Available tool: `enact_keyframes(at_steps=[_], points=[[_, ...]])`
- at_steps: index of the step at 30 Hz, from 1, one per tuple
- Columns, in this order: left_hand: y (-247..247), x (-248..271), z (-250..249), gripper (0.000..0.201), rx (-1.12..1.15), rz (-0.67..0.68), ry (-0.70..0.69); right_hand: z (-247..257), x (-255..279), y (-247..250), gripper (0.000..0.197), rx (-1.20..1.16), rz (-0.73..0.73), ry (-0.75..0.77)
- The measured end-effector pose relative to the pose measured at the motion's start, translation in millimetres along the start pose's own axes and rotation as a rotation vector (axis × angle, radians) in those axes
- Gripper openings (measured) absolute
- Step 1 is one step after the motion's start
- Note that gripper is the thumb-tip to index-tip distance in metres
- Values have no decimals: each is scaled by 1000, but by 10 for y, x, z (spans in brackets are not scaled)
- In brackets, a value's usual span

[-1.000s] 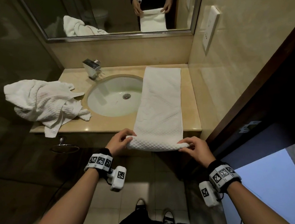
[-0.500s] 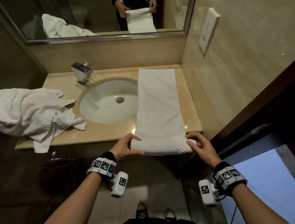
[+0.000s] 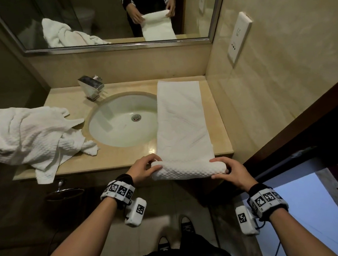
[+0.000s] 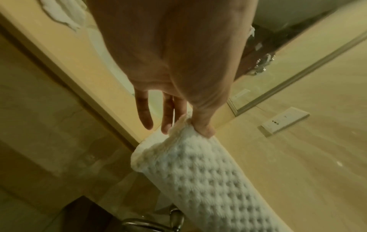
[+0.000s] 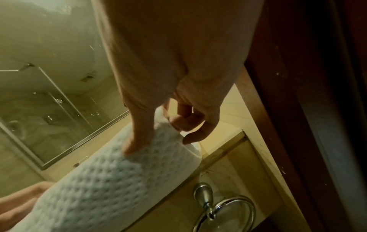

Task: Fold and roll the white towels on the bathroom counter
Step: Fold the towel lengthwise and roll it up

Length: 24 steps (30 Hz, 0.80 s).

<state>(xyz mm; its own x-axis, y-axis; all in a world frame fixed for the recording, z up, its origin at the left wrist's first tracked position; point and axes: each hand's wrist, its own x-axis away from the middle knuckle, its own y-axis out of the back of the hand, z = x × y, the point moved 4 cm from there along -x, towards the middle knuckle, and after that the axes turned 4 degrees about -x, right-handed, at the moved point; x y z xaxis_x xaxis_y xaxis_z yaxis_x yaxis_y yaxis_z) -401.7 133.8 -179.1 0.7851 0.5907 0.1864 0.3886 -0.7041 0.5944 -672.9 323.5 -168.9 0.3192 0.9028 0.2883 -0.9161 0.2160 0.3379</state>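
The polished beige stone table (image 3: 109, 159) runs from the left wall to the tiled right wall, smooth and faintly glossy. Above its far edge hangs a wide metal-framed mirror (image 3: 117, 49). Sunk into the table is an oval white ceramic basin (image 3: 122, 124), with a boxy chrome tap (image 3: 90, 85) at its far left.

On the left end a crumpled white waffle-weave towel (image 3: 28, 135) lies in a soft heap, one corner trailing over the near edge. To the right of the basin a long white folded towel (image 3: 181, 118) stretches as a flat strip from the far wall to the near edge, overlapping the basin's right rim. Its upper face looks smooth with light creases; its near end is turned into a plump roll (image 3: 189, 169) showing a dimpled waffle texture, lying across the near edge.

The left hand (image 3: 142, 170) pinches the roll's left end, thumb pressing the cloth and the other fingers (image 4: 144, 113) stretched loosely. The right hand (image 3: 231, 173) holds the right end, thumb on the roll and fingers (image 5: 184, 120) curled round its end.
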Motion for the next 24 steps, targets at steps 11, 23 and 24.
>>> enact_keyframes(at_steps=[11,23,24], points=[[-11,-260,-42,22,190,-123,68,-63,-307,104,38,19,-60,-29],[37,-251,-6,62,353,72,279,-13,-530,110,16,-128,-247,15],[43,-262,-2,63,352,76,275,-26,-543,107,17,-134,-251,21]])
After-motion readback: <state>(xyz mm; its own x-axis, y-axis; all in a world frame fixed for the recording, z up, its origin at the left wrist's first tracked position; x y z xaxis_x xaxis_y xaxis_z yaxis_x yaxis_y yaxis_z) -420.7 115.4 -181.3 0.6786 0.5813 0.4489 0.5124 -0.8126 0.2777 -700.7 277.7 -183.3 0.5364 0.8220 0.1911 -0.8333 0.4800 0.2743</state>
